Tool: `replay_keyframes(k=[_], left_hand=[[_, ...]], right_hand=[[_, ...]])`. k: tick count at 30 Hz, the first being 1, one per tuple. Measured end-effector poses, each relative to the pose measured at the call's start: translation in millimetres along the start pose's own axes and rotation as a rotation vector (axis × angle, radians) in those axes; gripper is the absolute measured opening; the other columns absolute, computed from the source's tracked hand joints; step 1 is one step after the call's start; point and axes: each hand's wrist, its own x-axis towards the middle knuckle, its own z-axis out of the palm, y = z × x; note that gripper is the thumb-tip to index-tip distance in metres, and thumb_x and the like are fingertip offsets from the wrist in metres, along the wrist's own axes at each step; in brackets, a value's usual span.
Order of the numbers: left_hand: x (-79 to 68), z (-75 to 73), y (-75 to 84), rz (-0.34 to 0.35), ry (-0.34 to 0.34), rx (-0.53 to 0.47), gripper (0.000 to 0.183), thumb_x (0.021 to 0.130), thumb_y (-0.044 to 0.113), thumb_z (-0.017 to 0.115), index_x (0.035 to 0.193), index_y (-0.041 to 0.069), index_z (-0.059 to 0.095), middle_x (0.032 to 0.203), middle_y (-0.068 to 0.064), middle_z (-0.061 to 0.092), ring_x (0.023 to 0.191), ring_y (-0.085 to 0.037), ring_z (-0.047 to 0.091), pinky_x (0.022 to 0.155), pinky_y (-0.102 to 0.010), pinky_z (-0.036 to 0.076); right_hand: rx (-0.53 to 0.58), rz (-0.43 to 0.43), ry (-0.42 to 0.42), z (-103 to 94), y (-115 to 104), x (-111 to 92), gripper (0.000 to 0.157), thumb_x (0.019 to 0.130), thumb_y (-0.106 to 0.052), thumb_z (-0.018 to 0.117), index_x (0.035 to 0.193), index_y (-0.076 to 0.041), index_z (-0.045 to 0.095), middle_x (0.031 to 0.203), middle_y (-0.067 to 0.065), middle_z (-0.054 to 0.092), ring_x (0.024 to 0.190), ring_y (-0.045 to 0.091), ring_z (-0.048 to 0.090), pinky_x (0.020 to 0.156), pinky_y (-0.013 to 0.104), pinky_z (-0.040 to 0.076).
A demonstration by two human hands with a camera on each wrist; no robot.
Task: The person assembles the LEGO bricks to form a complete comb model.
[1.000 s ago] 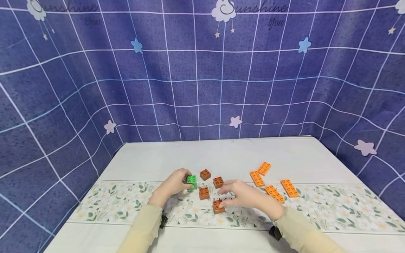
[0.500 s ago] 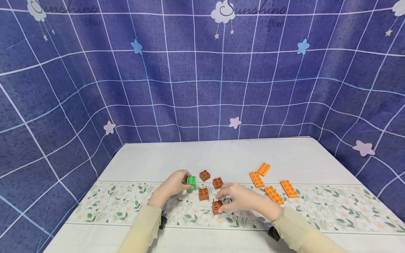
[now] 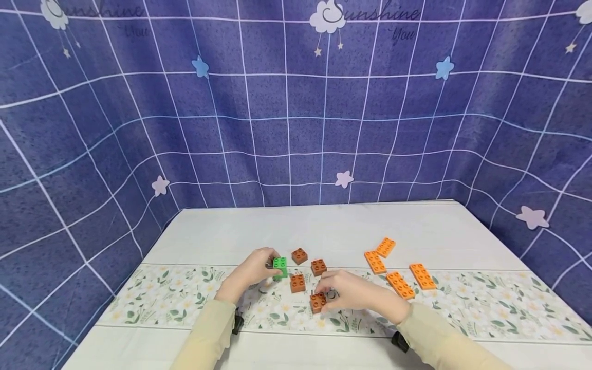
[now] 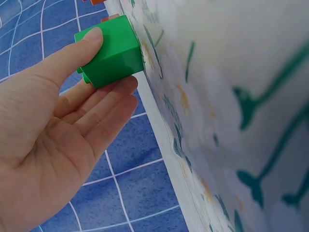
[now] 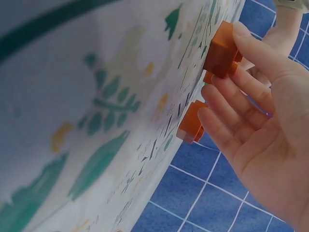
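My left hand [image 3: 256, 267] pinches a green building brick [image 3: 280, 266] with its thumb at the near side and fingers behind. In the left wrist view the thumb lies on the green brick [image 4: 112, 54]. Toward the front, my right hand [image 3: 348, 289] holds a brown two-by-two brick [image 3: 317, 302] at its right side. The right wrist view shows the thumb against that brick [image 5: 222, 48], fingers on its other side. Another brown brick [image 3: 298, 283] lies between the hands. Two more, a brown brick [image 3: 299, 256] and a brown brick [image 3: 318, 267], lie behind it.
Several flat orange bricks, including an orange plate [image 3: 400, 285] and an orange plate [image 3: 423, 276], lie right of the right hand. A floral strip [image 3: 185, 295] runs across the white table [image 3: 231, 226]. A blue grid curtain [image 3: 305, 128] surrounds the back and sides.
My right thumb has slid off the top of the front brown brick to its right side, and the fingers have moved down toward it. The left hand and green brick have stayed put.
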Motion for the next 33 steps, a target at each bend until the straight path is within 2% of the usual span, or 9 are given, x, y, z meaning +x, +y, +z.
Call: replay_keyframes(k=[12,18,22,28,33], left_hand=[[0.2,0.0,3.4,-0.012,0.005,-0.046,0.032,0.08,0.02,0.074,0.105,0.005,0.062,0.094,-0.003,0.062,0.087,-0.017,0.058,0.077,-0.034,0.051],[0.6,0.2,1.8,-0.004,0.046,-0.063,0.035,0.082,0.024,0.073,0.11,0.007,0.061,0.097,-0.001,0.062,0.092,-0.018,0.06,0.082,-0.036,0.052],[1.4,-1.7,3.0,0.032,0.073,-0.08,0.034,0.081,0.025,0.073,0.109,0.009,0.062,0.094,0.001,0.061,0.091,-0.017,0.06,0.084,-0.036,0.052],[2.0,-3.4,4.7,0.054,0.076,-0.085,0.036,0.078,0.028,0.076,0.107,0.011,0.064,0.094,0.002,0.061,0.089,-0.016,0.06,0.08,-0.033,0.052],[0.0,-2.9,5.6,0.07,0.083,-0.085,0.038,0.079,0.029,0.075,0.11,0.011,0.064,0.094,0.003,0.061,0.087,-0.014,0.059,0.08,-0.031,0.052]], right_hand=[[0.058,0.031,-0.025,2.5,2,1,0.038,0.076,-0.035,0.077,0.106,-0.016,0.064,0.103,-0.009,0.062,0.092,0.006,0.056,0.081,0.021,0.05],[0.064,0.031,-0.026,1.8,2,1,0.036,0.078,-0.033,0.076,0.108,-0.016,0.064,0.102,-0.009,0.061,0.09,0.006,0.055,0.079,0.02,0.05],[0.055,0.019,0.003,0.5,3,0,0.035,0.079,-0.03,0.075,0.108,-0.014,0.065,0.102,-0.007,0.062,0.089,0.007,0.056,0.078,0.021,0.05],[0.029,0.022,0.072,-3.8,4,-3,0.034,0.081,-0.027,0.073,0.109,-0.01,0.064,0.103,-0.001,0.063,0.092,0.014,0.061,0.081,0.026,0.053],[0.013,0.046,0.114,-8.0,7,-7,0.033,0.082,-0.027,0.072,0.111,-0.012,0.064,0.103,-0.002,0.061,0.094,0.017,0.061,0.082,0.029,0.054]])
